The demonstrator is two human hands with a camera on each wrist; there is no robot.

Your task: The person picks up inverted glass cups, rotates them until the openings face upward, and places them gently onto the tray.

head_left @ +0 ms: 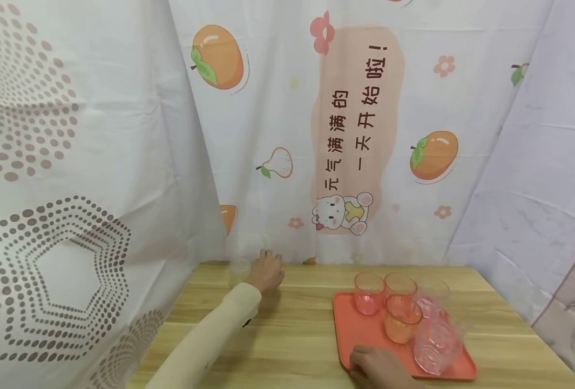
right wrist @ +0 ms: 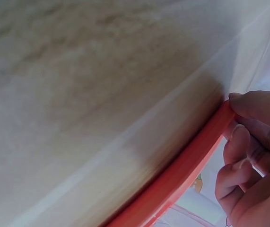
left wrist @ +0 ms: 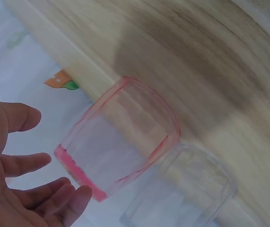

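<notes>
My left hand (head_left: 266, 270) reaches to the back left of the table. In the left wrist view, its fingers (left wrist: 23, 163) are spread beside the base of a pink-tinted clear cup (left wrist: 120, 137), with a small gap visible. A colourless cup (left wrist: 182, 189) stands next to that one; in the head view this clear cup (head_left: 240, 270) shows faintly left of the hand, which hides the pink cup. My right hand (head_left: 379, 367) pinches the near left edge of a red tray (head_left: 343, 324), thumb on one side and curled fingers on the other in the right wrist view.
On the tray are a pink cup (head_left: 369, 294), a second pink cup (head_left: 400, 283), an amber cup (head_left: 403, 319), and more clear and pink cups (head_left: 435, 348) at its right, overlapping and blurred. Printed curtains (head_left: 277, 108) border the wooden table (head_left: 297, 324) at the back and sides.
</notes>
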